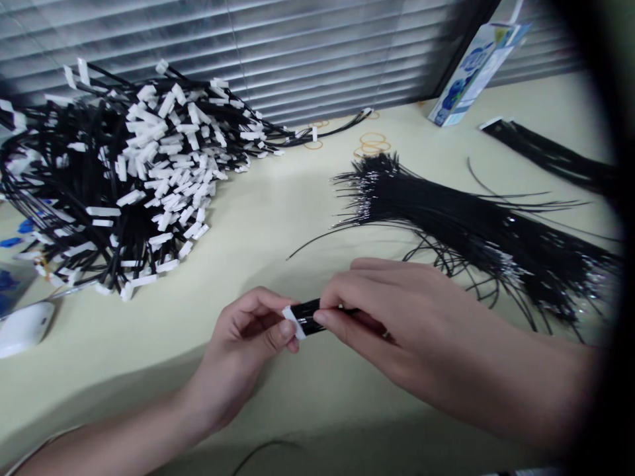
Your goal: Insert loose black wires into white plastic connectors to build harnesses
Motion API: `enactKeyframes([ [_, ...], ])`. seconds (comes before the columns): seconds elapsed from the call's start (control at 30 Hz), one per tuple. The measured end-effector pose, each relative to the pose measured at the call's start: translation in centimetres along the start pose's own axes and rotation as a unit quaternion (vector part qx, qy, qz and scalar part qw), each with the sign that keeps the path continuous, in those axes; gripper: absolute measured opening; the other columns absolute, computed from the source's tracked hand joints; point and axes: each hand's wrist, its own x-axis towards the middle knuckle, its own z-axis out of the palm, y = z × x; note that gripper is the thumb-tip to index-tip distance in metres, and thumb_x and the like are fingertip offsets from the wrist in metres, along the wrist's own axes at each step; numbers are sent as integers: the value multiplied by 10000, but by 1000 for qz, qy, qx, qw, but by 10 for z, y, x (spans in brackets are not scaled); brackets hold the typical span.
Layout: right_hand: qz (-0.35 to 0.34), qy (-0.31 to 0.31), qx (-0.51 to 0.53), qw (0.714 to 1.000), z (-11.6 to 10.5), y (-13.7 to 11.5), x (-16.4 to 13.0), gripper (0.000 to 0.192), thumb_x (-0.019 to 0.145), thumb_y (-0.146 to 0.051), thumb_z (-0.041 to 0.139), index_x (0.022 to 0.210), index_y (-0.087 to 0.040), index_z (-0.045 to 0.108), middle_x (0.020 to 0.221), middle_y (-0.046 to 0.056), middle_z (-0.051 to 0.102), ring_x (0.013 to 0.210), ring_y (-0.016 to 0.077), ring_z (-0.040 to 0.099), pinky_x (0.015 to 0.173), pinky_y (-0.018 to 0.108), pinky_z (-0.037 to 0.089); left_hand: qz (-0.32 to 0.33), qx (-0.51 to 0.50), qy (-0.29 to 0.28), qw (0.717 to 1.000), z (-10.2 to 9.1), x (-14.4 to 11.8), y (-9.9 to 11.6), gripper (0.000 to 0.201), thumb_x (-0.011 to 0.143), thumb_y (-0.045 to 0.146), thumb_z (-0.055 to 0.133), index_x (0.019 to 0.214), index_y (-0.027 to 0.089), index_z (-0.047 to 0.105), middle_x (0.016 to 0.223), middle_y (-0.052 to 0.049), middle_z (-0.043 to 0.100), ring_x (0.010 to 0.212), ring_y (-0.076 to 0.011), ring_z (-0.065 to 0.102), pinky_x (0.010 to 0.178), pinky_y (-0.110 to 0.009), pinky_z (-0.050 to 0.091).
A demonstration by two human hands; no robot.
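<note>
Between thumb and fingers, my left hand (251,337) pinches a white connector (294,322) at its end. Black wires (308,317) run side by side out of the connector toward the right. My right hand (391,311) is closed on these wires, thumb and forefinger just right of the connector. Its palm side and the far ends of the wires are hidden. Behind my right hand lies a thick bundle of loose black wires (446,211) with shiny metal tips.
A large heap of black cables with white connectors (169,152) fills the back left. Yellow rubber bands (373,143) lie near the blinds (297,59). A drink carton (471,76) stands at the back right, near another black wire bundle (540,152). A white case (26,329) sits far left.
</note>
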Motion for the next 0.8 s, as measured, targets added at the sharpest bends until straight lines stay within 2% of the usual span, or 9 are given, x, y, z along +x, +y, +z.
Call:
enactKeyframes([
  [0.8,-16,21,-2,1000,2,0,0,179,844,-174,517,673,-169,566,549,-16,486,514,122,448,513,273,244,-1,-3,2,1000,0,-1,1,90,774,230,720,843,205,668,708,34,645,637,-57,559,609,-145,437],
])
